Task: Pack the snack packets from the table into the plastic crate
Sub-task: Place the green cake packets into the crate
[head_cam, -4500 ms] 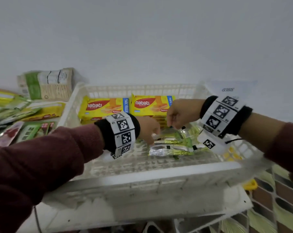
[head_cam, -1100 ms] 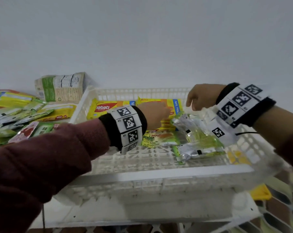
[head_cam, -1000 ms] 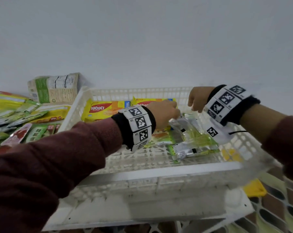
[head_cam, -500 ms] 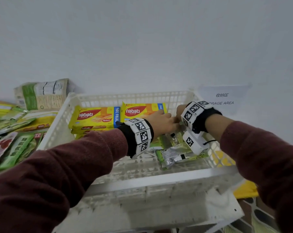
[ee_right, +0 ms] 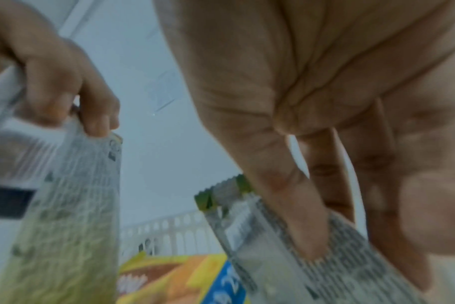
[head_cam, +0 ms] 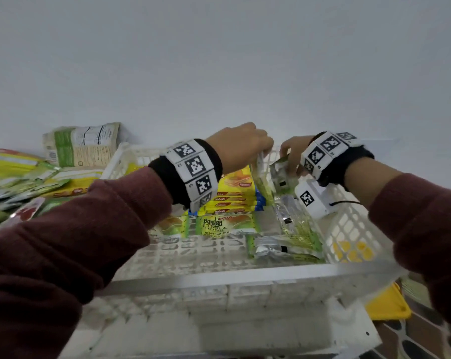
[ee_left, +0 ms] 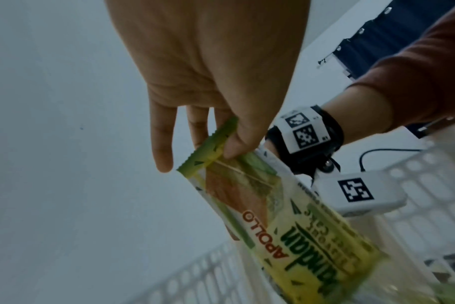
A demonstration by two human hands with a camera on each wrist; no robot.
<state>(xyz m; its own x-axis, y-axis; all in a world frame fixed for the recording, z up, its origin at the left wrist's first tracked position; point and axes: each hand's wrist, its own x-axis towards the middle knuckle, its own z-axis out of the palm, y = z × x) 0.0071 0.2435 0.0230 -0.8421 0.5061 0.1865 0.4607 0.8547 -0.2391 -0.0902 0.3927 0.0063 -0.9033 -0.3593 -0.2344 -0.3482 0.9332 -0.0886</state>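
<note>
Head view shows the plastic crate [head_cam: 234,274] partly filled: yellow wafer packs [head_cam: 233,196] are stacked against its far wall, two pandan cake packets [head_cam: 225,225] lie flat in front of that stack, and a few silver-backed green packets [head_cam: 288,246] lie toward its right side. Above the crate's far right corner, the left hand [head_cam: 241,146] pinches a pandan packet [ee_left: 281,222] by its crimped top edge between thumb and fingers, letting it hang. The right hand [head_cam: 293,155] pinches a second packet [head_cam: 280,173], silver back outward, just beside it. I would say the job is about half done, since a heap of snack packets [head_cam: 25,182] lies on the table left of the crate, with a pale green pouch [head_cam: 83,143] behind them.

Both sleeves hide the crate's near left floor. The heap runs off the frame edge, so its count is unclear. The right wrist view is too blurred to read any print.
</note>
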